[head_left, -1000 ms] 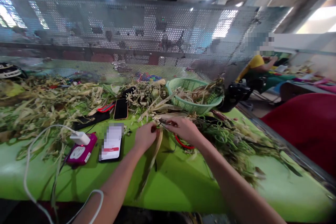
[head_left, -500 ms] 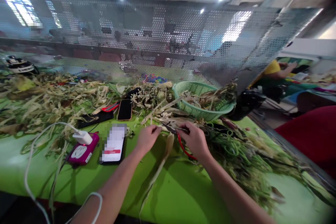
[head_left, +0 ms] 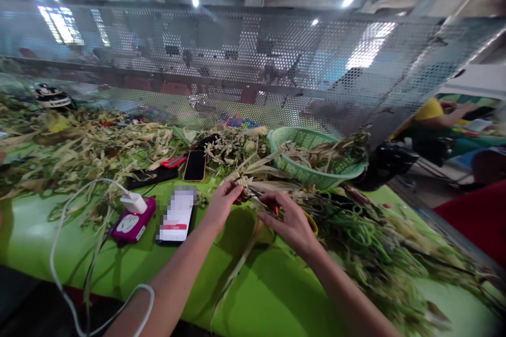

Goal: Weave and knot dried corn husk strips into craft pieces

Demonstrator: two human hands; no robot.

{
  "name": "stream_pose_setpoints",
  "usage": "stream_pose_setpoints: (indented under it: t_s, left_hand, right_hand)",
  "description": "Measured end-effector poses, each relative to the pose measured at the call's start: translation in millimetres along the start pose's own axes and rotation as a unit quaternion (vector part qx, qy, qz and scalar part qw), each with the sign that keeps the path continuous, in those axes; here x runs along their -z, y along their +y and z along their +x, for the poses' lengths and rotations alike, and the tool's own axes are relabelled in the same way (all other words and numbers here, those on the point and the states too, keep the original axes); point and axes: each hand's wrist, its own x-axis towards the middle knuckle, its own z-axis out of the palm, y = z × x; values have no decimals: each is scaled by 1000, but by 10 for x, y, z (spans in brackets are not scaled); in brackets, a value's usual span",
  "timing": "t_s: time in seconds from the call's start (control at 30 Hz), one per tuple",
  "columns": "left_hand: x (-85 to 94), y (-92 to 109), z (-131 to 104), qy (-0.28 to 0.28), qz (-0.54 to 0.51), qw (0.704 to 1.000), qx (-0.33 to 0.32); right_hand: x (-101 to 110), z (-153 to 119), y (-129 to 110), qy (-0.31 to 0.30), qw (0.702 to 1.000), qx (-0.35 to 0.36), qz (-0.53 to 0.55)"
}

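Observation:
My left hand (head_left: 225,201) is closed, its thumb and fingers pinching a small knotted piece of dried husk (head_left: 239,181). Just to its right, my right hand (head_left: 290,221) curls around scissors whose red and yellow handle (head_left: 313,224) shows partly beneath the palm. The blades are mostly hidden between the hands. A long pale strip of husk (head_left: 237,268) hangs down below my right fingertips and trails over the green tabletop (head_left: 276,295). More dry husks (head_left: 272,185) lie right behind both hands.
A green plastic basket (head_left: 316,175) with dried leaves stands behind my right hand. Left are a lit phone (head_left: 176,218), a dark phone (head_left: 195,166) and a purple power bank (head_left: 134,224) with a white cable. Green stringy fibres (head_left: 367,237) lie right. A perforated metal screen (head_left: 221,73) rises behind.
My left hand has brought a knotted husk piece up into view. My right fingers have spread lower over the scissors, and a yellow handle part now shows. The view has shifted slightly left.

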Motion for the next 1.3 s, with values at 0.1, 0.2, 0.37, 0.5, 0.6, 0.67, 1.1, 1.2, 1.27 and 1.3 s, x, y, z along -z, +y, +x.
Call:
stream_pose_setpoints:
  t_s: [0.1,0.2,0.37,0.5,0.6,0.67,1.1,1.2,1.27,1.3]
  left_hand:
    - [-48,-1,-32,-25,10,1000,-9]
    - [-94,-9,-64,-54,11,998,5]
    - [-94,16,-56,-44,36,998,-7]
    - [-55,33,-28,-37,50,998,-11]
    - [-39,14,-23,-31,19,999,3]
    - [-40,-10,-28,-29,-28,999,33]
    - [-59,-31,-47,-14,-101,990,96]
    - [-45,-2,-52,-5,81,995,57]
    - [-44,15,-73,-12,217,976,16]
    - [-46,19,-91,-19,279,960,-5]
  right_hand:
    - [2,0,-62,-19,999,1,35]
    - [-35,3,-21,0,1000,-19,4]
    - [-55,6,103,27,998,-19,-52]
    - [-45,3,95,33,997,5,-65]
    - [-52,7,84,41,997,21,-65]
    - [-60,18,98,44,997,25,-59]
    - [-19,31,180,74,997,-18,7]
    - [53,52,190,152,986,-50,49]
    - [112,67,198,192,975,-78,80]
    - [142,74,202,203,970,-91,93]
